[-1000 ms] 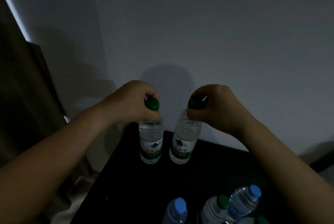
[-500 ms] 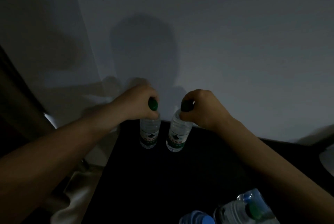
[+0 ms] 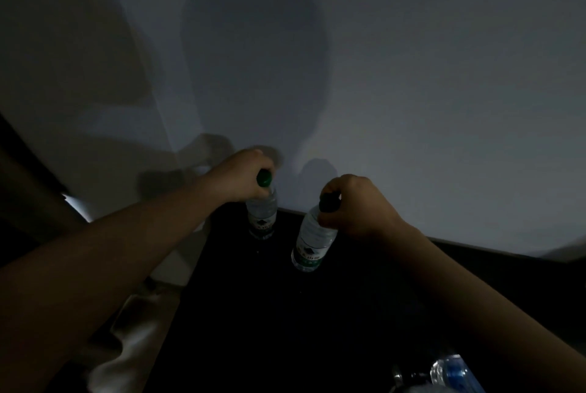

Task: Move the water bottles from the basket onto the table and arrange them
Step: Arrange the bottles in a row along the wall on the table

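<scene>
We record the left grip [image 3: 242,175] curled round the green cap of the left bottle [image 3: 262,215], upright at the far edge of the worktop [image 3: 285,313]. The right grip [image 3: 356,202] clasps the neck of the right bottle [image 3: 312,242], tilted, nearer us, apart from the first

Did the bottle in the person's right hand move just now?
Yes. The bottle in the right hand has come away from the table's back edge, toward the camera.
</scene>
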Demonstrator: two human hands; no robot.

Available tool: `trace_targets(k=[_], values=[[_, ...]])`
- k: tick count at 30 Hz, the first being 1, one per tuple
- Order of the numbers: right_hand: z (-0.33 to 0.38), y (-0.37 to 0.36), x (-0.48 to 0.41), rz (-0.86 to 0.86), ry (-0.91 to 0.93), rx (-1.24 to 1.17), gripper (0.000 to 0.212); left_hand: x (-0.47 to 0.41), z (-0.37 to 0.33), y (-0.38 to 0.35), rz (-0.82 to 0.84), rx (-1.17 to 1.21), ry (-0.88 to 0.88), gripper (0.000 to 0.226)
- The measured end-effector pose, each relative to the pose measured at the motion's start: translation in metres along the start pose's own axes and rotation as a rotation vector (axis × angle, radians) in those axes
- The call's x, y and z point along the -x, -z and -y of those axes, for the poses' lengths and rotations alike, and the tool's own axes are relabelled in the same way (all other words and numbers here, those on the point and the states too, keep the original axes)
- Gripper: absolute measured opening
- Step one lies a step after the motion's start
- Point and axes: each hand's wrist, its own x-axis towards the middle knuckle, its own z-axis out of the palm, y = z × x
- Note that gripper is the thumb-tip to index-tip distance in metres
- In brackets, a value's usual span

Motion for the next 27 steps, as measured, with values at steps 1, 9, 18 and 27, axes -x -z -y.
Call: trace_targets(k=[1,9,18,27], values=[[-0.001,-0.002,-0.004,0.001,-0.009,0.004,0.025,-0.005,0.004,0.0,0.001,-0.009,0.002,0.021],[-0.005,-0.017,-0.034,0.002,-0.007,0.05,0.026,-0.035,0.036,0.0,0.049,-0.04,0.012,0.019],[-0.002,-0.025,-0.05,-0.012,0.02,0.053,0.024,-0.046,0.05,-0.006,0.084,-0.053,-0.014,0.018],[0.001,-0.028,-0.067,0.002,0.04,0.076,0.023,-0.052,0.058,-0.017,0.084,-0.066,-0.023,0.024]])
